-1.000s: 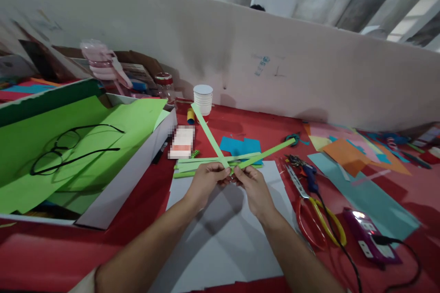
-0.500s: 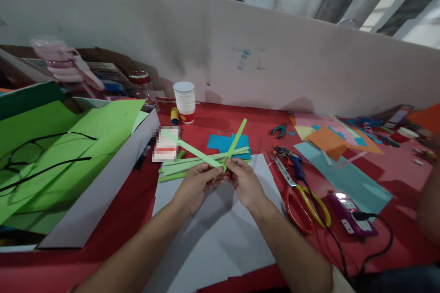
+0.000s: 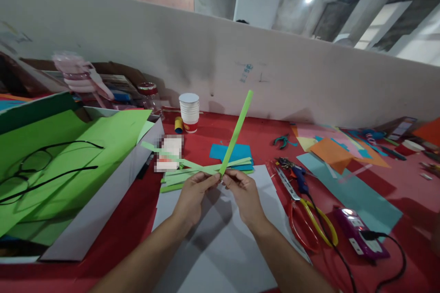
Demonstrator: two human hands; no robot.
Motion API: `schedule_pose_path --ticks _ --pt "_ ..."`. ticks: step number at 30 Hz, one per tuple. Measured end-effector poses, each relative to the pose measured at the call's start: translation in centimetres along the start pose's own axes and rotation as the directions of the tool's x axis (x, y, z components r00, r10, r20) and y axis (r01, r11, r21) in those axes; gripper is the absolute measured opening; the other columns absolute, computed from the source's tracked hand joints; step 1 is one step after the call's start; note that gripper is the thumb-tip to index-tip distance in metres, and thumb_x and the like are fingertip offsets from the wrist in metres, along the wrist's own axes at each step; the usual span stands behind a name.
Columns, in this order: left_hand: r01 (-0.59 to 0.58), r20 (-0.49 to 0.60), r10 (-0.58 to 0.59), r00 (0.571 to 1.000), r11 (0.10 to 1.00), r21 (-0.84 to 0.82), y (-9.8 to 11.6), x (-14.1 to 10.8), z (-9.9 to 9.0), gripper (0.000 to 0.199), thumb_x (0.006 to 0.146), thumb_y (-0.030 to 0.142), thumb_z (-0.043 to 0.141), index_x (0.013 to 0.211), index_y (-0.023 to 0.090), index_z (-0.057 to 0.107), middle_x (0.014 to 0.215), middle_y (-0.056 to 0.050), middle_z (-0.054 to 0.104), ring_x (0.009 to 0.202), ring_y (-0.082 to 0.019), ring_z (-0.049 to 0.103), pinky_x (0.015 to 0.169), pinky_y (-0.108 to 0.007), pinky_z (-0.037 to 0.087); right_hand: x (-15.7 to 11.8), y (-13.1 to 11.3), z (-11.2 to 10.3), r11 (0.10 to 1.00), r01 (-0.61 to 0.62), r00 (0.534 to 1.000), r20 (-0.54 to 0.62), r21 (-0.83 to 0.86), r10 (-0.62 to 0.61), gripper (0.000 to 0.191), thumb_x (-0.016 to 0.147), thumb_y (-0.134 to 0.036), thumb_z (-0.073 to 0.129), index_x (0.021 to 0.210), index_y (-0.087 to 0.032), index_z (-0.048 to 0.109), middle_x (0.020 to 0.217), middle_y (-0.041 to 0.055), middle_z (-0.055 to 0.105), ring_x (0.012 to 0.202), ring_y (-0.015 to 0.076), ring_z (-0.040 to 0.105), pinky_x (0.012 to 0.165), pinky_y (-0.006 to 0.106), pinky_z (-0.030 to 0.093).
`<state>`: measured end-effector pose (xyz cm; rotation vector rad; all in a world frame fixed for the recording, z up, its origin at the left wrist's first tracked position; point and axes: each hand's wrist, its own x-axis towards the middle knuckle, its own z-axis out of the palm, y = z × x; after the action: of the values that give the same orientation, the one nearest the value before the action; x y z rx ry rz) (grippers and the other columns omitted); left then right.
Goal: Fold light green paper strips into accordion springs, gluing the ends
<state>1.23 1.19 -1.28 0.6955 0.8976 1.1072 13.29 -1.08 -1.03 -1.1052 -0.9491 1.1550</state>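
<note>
My left hand (image 3: 193,193) and my right hand (image 3: 243,192) meet over white paper (image 3: 220,256), thumbs and fingers pinched around the crossing of two green paper strips. The bright green strip (image 3: 237,132) slants up and away to the right. A paler green strip (image 3: 187,162) runs out to the left. Exactly how they are folded or joined at my fingertips is hidden. Just beyond my hands lies a small pile of cut green strips (image 3: 173,187), with blue paper pieces (image 3: 225,151) behind it.
To the left stands a white box (image 3: 110,206) with green sheets and glasses (image 3: 24,174) on top. Stacked paper cups (image 3: 190,114) stand near the partition. Right lie scissors (image 3: 297,201), a glue gun (image 3: 300,178), a purple power strip (image 3: 360,236) with a cable, pliers (image 3: 281,141) and coloured paper.
The bright green strip now shows longer and wider, standing up more from my fingers. The pale strip's left end has dropped lower. Both hands still pinch at the crossing; the camera view has shifted slightly.
</note>
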Motion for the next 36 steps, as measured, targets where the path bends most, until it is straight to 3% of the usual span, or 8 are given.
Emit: schedule_pose_path --ticks 8,15,19,24,32,36 --pt "-0.038 0.065 0.034 0.997 0.998 0.058 0.1 -0.2 0.3 0.013 0.066 0.025 0.073 0.07 0.014 0.07 0.066 -0.002 0.065 0.062 -0.011 0.055 0.062 -0.023 0.041 0.1 -0.1 -0.3 0.995 0.003 0.997 -0.079 -0.103 -0.011 0.011 0.069 -0.029 0.067 0.072 -0.019 0.07 0.064 -0.0005 0.064 0.06 0.0126 0.053 0.061 0.027 0.044" --pt "-0.091 0.074 0.082 0.994 0.988 0.128 0.1 0.0 0.1 0.012 0.067 0.025 0.071 0.066 0.014 0.069 0.063 -0.003 0.064 0.062 -0.013 0.055 0.063 -0.026 0.042 -0.1 -0.2 0.1 0.997 -0.082 0.995 -0.064 0.002 0.082 0.015 0.069 -0.032 0.067 0.072 -0.017 0.069 0.064 -0.0001 0.063 0.061 0.0111 0.053 0.061 0.025 0.043" --pt "-0.057 0.041 0.054 0.998 0.994 0.089 0.3 -0.1 0.1 0.012 0.065 0.025 0.072 0.067 0.014 0.07 0.064 -0.003 0.065 0.061 -0.013 0.054 0.06 -0.024 0.042 -0.2 -0.3 0.5 0.994 -0.097 0.993 -0.057 0.044 0.1 0.018 0.067 -0.032 0.07 0.077 -0.018 0.069 0.069 0.0004 0.065 0.065 0.0123 0.056 0.063 0.026 0.044" --pt "0.003 0.081 -0.007 0.997 0.999 0.049 0.4 -0.2 0.0 0.013 0.06 0.02 0.076 0.071 0.013 0.072 0.068 -0.004 0.068 0.063 -0.012 0.058 0.063 -0.023 0.046 -0.1 -0.5 0.0 0.997 -0.071 0.993 -0.088 0.012 0.072 0.011 0.066 -0.029 0.07 0.069 -0.018 0.069 0.06 -0.0012 0.061 0.059 0.0111 0.052 0.059 0.026 0.042" --pt "0.249 0.086 -0.24 0.967 0.961 -0.121 0.4 0.5 -0.5 0.01 0.06 0.008 0.074 0.069 0.011 0.071 0.07 -0.006 0.07 0.066 -0.012 0.064 0.066 -0.021 0.052 0.3 -0.8 -0.7 0.974 -0.193 0.98 -0.019 0.117 0.196 0.011 0.063 -0.027 0.072 0.064 -0.017 0.068 0.058 -0.0025 0.058 0.054 0.0083 0.047 0.057 0.024 0.036" --pt "0.235 0.063 -0.23 0.971 0.968 -0.089 0.4 0.5 -0.5 0.015 0.057 0.005 0.075 0.068 0.012 0.069 0.068 -0.004 0.07 0.063 -0.011 0.064 0.06 -0.018 0.051 0.1 -0.8 -0.5 0.989 -0.142 0.989 -0.038 0.042 0.144 0.01 0.063 -0.026 0.071 0.064 -0.017 0.068 0.059 -0.0023 0.059 0.056 0.0091 0.048 0.058 0.024 0.037"
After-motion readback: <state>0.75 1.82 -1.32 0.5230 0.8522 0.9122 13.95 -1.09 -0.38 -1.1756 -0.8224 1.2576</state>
